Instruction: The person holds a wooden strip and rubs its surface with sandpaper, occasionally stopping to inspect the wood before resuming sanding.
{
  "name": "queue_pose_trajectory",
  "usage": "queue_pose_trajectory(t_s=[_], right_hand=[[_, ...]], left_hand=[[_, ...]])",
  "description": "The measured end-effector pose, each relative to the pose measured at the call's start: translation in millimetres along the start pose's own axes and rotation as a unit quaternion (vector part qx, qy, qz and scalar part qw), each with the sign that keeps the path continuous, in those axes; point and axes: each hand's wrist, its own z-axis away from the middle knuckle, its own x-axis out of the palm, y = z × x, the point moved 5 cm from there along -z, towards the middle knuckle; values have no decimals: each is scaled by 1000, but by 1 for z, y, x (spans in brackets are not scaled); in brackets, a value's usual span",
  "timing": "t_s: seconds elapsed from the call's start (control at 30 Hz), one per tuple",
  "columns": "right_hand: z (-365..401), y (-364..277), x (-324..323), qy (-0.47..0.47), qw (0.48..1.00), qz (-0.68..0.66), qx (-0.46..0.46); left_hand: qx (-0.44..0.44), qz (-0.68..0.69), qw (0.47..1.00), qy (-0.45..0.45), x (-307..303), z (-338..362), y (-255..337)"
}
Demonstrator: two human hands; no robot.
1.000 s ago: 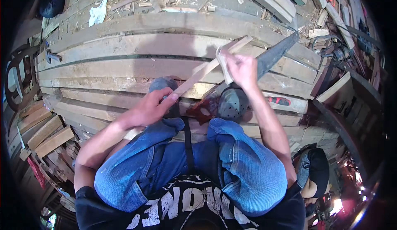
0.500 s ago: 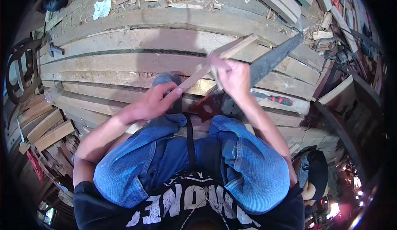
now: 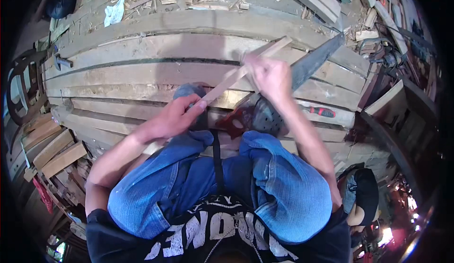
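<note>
My left hand [image 3: 177,114] is closed around the near end of a thin wooden strip [image 3: 222,87], which slants up and away to the right. Closed over the strip's middle is my right hand [image 3: 270,77], its fingers smeared by motion; whatever it grips there I cannot make out. Under my right wrist lies a handsaw with a reddish-brown handle [image 3: 235,120] and a dark blade [image 3: 318,58] pointing to the upper right. A tool with a red and black handle [image 3: 321,112] rests to the right of my right forearm.
Wooden planks [image 3: 118,74] form the floor under me. A hammer [image 3: 62,62] lies at left, near stacked wood pieces [image 3: 59,152]. Wood chips and a white scrap [image 3: 114,12] are scattered at the top. Boards [image 3: 312,0] lie upper right; another person [image 3: 364,197] is behind at lower right.
My right hand has shifted slightly up and right along the strip, turning a little. My left hand keeps its hold in nearly the same place.
</note>
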Motion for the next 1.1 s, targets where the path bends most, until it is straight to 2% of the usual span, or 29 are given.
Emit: queue_pose_trajectory(t_s=[0.03, 0.07, 0.13, 0.17, 0.2, 0.27, 0.3, 0.33, 0.43, 0.47, 0.53, 0.57, 0.6, 0.67, 0.8, 0.83, 0.87, 1.0, 1.03, 1.07, 1.1], right_hand=[[14, -31, -2, -39, 996, -52, -55], [6, -29, -8, -40, 996, -54, -54], [-18, 12, -17, -62, 994, 22, 92], [-23, 40, -13, -82, 985, 17, 153], [-14, 35, -11, -79, 985, 20, 153], [4, -9, -6, -26, 999, -28, -39], [12, -18, 3, -67, 996, -19, -47], [5, -14, 2, -65, 996, -21, -48], [-28, 36, -17, -18, 995, 50, 86], [-23, 41, -17, -7, 996, 17, 85], [-3, 12, -9, -20, 1000, -17, -16], [8, -3, -2, -66, 995, -72, -17], [7, -4, -3, -64, 994, -78, -32], [-12, 27, -11, -1, 1000, -9, -22], [-18, 43, -12, -49, 998, -14, 25], [-6, 20, -8, -57, 997, -28, -38], [2, 8, -2, -112, 992, -26, -60], [-36, 52, -22, -65, 996, -32, 41], [-35, 46, -24, -68, 997, -15, 39], [-27, 30, -26, -59, 998, -17, -3], [-14, 17, -14, -87, 995, -45, -26]], left_hand=[[3, -11, 1000, -1, 0, 0, -1], [3, -23, 1000, -5, 1, 1, -3], [-1, -16, 1000, -2, 1, 3, -2], [0, -9, 1000, 2, 2, 3, -1], [3, -9, 1000, 1, 3, 3, -1], [-6, -11, 1000, -14, 2, 2, -3], [-6, -10, 1000, -12, 1, 2, -4], [-3, -11, 1000, -7, -1, 1, -4], [1, -15, 1000, -2, 1, 2, -4], [8, -18, 1000, 8, 2, 2, -2], [14, -24, 1000, 4, -1, -1, 1], [7, -23, 1000, -3, 0, 2, -1], [6, -23, 1000, 0, -1, 1, 0], [-1, -20, 1000, -6, 1, 2, -1], [11, -4, 1000, 0, -1, -1, -2], [10, -7, 1000, -9, 0, 0, -3], [6, -9, 1000, -17, 1, 1, -4], [-15, -13, 1000, -14, 3, 3, -7], [-11, -14, 1000, -15, 5, 5, -6], [2, -18, 1000, -11, 2, 2, -2], [8, -19, 1000, -7, 0, 0, -1]])
